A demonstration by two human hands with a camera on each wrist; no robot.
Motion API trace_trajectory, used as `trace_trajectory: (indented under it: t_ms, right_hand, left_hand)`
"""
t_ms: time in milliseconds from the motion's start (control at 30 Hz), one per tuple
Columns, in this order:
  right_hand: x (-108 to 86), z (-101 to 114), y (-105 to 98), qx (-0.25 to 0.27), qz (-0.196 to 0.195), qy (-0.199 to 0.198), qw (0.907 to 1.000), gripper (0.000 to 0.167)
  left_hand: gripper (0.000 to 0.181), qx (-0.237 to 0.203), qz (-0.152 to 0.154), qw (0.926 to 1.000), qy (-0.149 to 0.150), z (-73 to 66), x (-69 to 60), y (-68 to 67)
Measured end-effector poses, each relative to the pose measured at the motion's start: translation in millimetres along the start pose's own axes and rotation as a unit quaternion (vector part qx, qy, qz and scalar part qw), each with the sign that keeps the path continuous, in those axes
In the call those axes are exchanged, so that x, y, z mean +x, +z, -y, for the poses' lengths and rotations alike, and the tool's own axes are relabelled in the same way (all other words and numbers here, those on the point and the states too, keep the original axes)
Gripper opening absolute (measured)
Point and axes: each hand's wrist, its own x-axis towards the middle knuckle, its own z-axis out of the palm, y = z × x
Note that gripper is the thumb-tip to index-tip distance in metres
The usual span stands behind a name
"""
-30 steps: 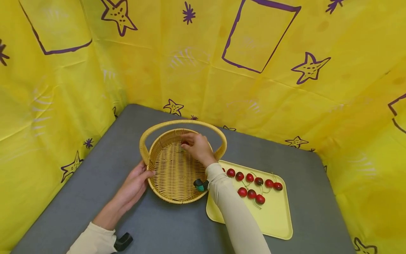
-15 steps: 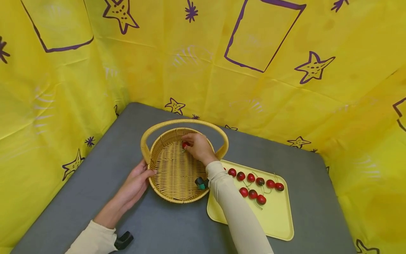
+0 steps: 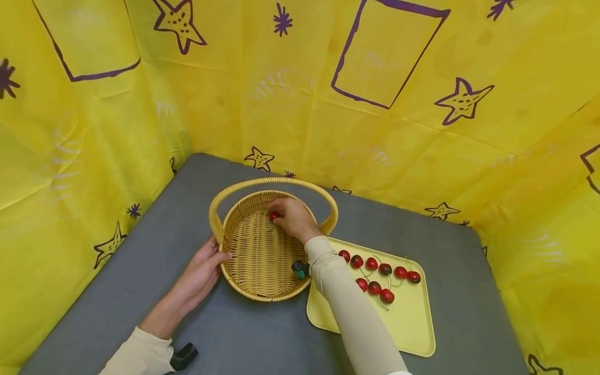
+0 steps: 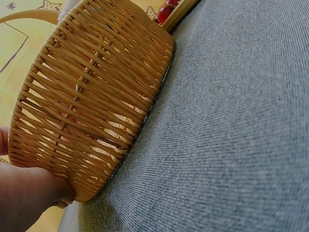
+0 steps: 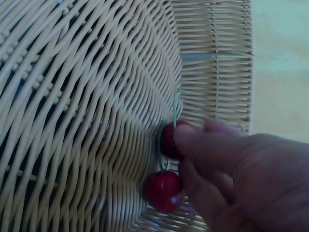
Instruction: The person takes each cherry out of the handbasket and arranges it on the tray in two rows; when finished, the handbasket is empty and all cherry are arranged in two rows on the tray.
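Note:
A round wicker basket with a tall arched handle stands on the grey table. At its left rim my left hand grips the wall, thumb over the edge; the wicker side fills much of the left wrist view. Inside the basket, near the far right wall, my right hand pinches a red cherry between thumb and fingers. Just beside that one, a second cherry with a green stem lies against the wicker. In the head view only one red cherry shows at the fingertips.
A pale yellow tray right of the basket bears several red cherries with stems, partly behind my right sleeve. Yellow cloth with purple drawings hangs around the table's back and sides. Black wrist devices sit on both arms.
The cherry at my right fingertips, mostly hidden a second ago, now shows clearly red as the fingers have shifted slightly. My left hand stays on the basket's rim.

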Motion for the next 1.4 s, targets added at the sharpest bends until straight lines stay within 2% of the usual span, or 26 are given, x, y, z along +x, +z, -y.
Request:
trace_trajectory:
  t_ms: [133, 200, 367, 567, 700, 833, 933, 1067, 1200, 1400]
  right_hand:
    - [-3.1, -4.9, -0.4, 0.014, 0.023, -0.028, 0.9992, 0.036]
    - [-4.1, -7.5, -0.9, 0.01, 0.022, -0.033, 0.9992, 0.036]
    - [-7.6, -13.3, -3.7, -0.015, 0.003, -0.021, 0.9997, 0.032]
    - [-13.3, -16.1, -3.7, -0.027, 0.004, -0.011, 0.9996, 0.032]
    - [-12.8, 2.1, -2.4, -0.041, 0.017, -0.045, 0.998, 0.035]
    - [-18.5, 35.5, -4.8, -0.017, 0.035, -0.103, 0.9939, 0.036]
    - [-35.6, 52.4, -16.0, -0.018, 0.027, -0.149, 0.9883, 0.036]
    - [-69.3, 60.4, -37.5, -0.013, 0.001, -0.193, 0.9811, 0.036]
    - [-105.6, 57.1, -57.2, 0.033, -0.023, -0.211, 0.9766, 0.036]
    - [-163.9, 38.5, -88.4, 0.079, -0.059, -0.224, 0.9696, 0.041]
  left_hand:
    - [0.079, 0.003, 0.006, 1.0, -0.005, 1.7, 0.5, 2.9]
    - [0.079, 0.005, 0.011, 0.9999, -0.003, 2.2, 1.7, 4.8]
    - [0.079, 0.008, 0.023, 0.9997, 0.001, 3.4, 6.1, 9.7]
    - [0.08, 0.009, 0.026, 0.9996, -0.01, 6.3, 6.2, 12.3]
    - [0.079, 0.005, 0.009, 0.9999, -0.013, 8.3, -4.5, 5.5]
    - [0.077, 0.0, -0.009, 0.9999, 0.004, 7.9, -19.2, -9.1]
    - [0.077, 0.002, -0.008, 0.9999, 0.012, 6.0, -21.2, -16.1]
    - [0.077, 0.01, -0.004, 0.9999, 0.006, 2.5, -13.8, -15.8]
    - [0.077, 0.012, 0.004, 0.9999, 0.002, 0.0, -5.5, -11.5]
    - [0.077, 0.017, 0.022, 0.9996, -0.002, -3.3, 4.0, -4.4]
